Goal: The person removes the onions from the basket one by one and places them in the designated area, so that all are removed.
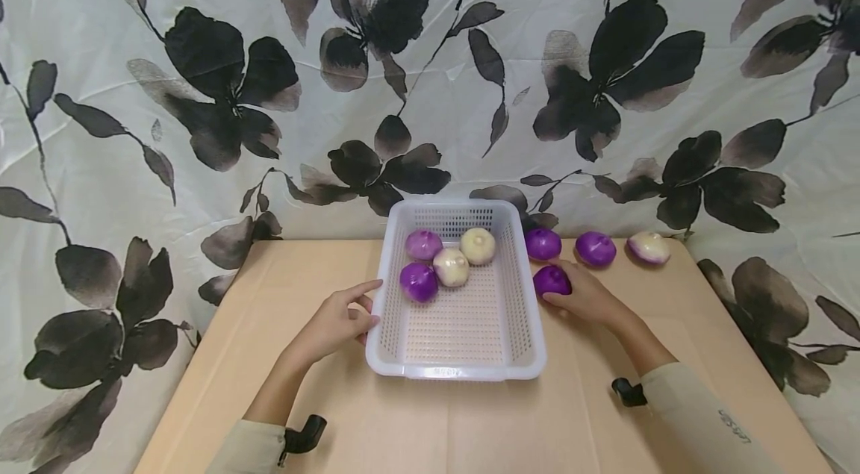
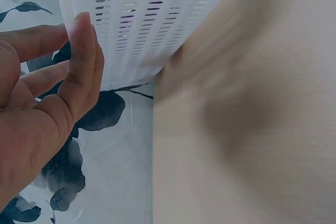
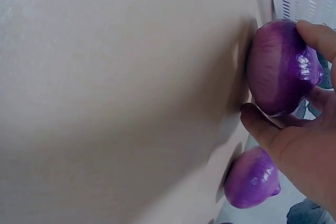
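Note:
A white perforated plastic basket point(image 1: 457, 377) stands on the table, with two purple onions point(image 1: 419, 282) and two pale onions point(image 1: 451, 267) inside toward its far left. My left hand point(image 1: 338, 319) holds the basket's left rim, its fingers and thumb at the edge; the left wrist view shows this hand point(image 2: 58, 82) against the slotted wall point(image 2: 142, 24). Just right of the basket, my right hand point(image 1: 584, 296) grips a purple onion point(image 3: 281, 69) between thumb and fingers. Another purple onion point(image 1: 543, 244) sits right behind it, near the basket's wall.
Along the table's back edge to the right lie one more purple onion point(image 1: 596, 248) and a pale onion with purple streaks point(image 1: 648, 248). The light wooden table point(image 1: 605, 422) ends against a white cloth point(image 1: 470, 123) printed with dark flowers.

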Demonstrator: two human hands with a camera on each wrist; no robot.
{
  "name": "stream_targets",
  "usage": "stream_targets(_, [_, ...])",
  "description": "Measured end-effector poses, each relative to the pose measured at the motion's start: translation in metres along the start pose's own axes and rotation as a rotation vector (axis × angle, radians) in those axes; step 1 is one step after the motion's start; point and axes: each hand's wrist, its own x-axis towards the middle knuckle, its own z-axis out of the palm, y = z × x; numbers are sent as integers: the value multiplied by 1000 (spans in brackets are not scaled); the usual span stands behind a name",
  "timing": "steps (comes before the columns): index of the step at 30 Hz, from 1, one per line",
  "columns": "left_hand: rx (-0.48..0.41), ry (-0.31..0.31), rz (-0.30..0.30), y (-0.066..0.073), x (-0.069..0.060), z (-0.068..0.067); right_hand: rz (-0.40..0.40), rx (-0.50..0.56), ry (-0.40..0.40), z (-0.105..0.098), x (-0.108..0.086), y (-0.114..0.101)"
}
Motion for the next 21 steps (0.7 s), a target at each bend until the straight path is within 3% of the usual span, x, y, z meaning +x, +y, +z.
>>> stream_targets(21, [-12,7,-8,-1,0,1,-2,11,-40,0,0,-1])
